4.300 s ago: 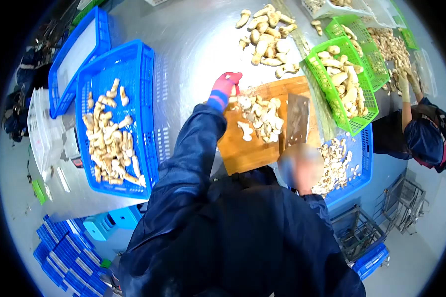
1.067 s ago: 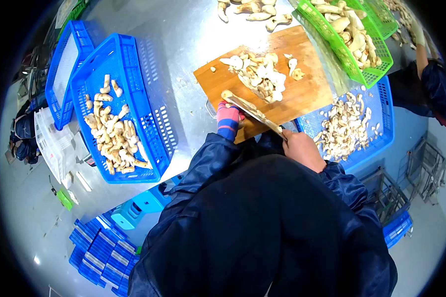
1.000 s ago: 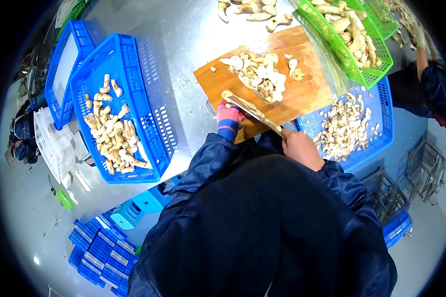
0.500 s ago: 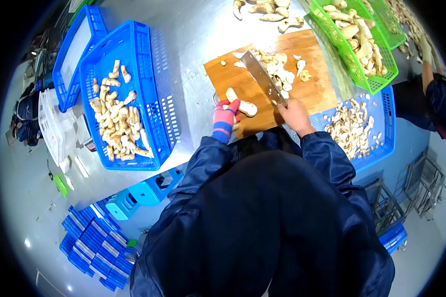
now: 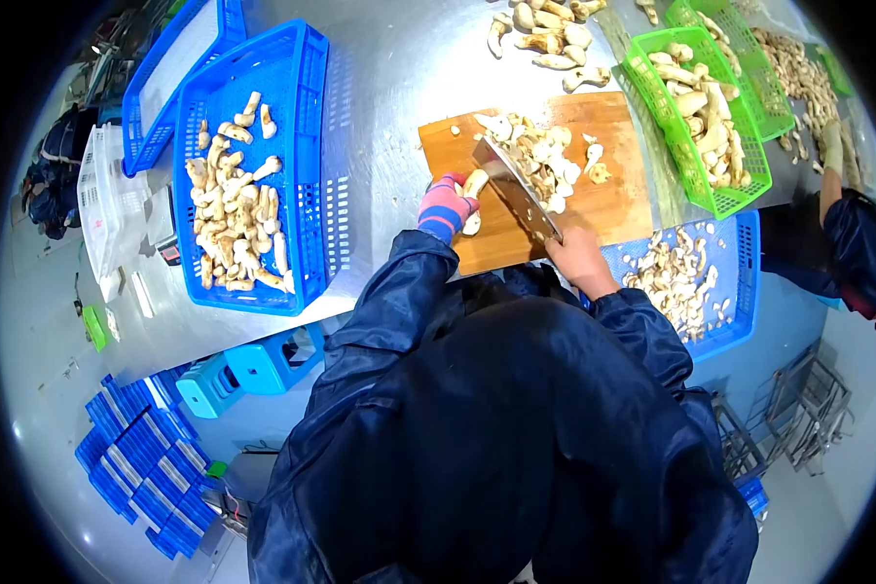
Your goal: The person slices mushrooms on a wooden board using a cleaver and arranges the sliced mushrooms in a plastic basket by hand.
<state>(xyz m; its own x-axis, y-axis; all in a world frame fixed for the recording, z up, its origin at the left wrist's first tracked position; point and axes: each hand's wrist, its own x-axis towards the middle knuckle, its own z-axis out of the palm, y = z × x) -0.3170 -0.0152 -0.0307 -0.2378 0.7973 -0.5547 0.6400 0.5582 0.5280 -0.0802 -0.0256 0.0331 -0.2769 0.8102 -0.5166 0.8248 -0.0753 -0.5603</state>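
My left hand [image 5: 444, 206], in a pink and blue striped glove, is closed round a mushroom [image 5: 475, 182] over the left part of the wooden cutting board [image 5: 608, 209]. Another pale mushroom piece [image 5: 471, 225] shows just below its fingers. My bare right hand [image 5: 581, 260] grips a cleaver [image 5: 518, 190] by its handle, which the fingers mostly hide. The broad blade slants up and left, its far end right beside the held mushroom; whether they touch I cannot tell. A heap of sliced mushrooms [image 5: 545, 156] lies on the board beyond the blade.
Whole mushrooms fill part of a blue basket [image 5: 307, 165] on the left and a green basket [image 5: 642, 73] on the right. More lie at the metal table's [image 5: 389, 88] back. A blue tray [image 5: 745, 292] of slices sits right of the board. Another person's arm [image 5: 831, 185] is far right.
My left hand has turned the mushroom more upright and brought it close to the blade. The cleaver has tilted, showing its face differently. The whole view has shifted slightly.
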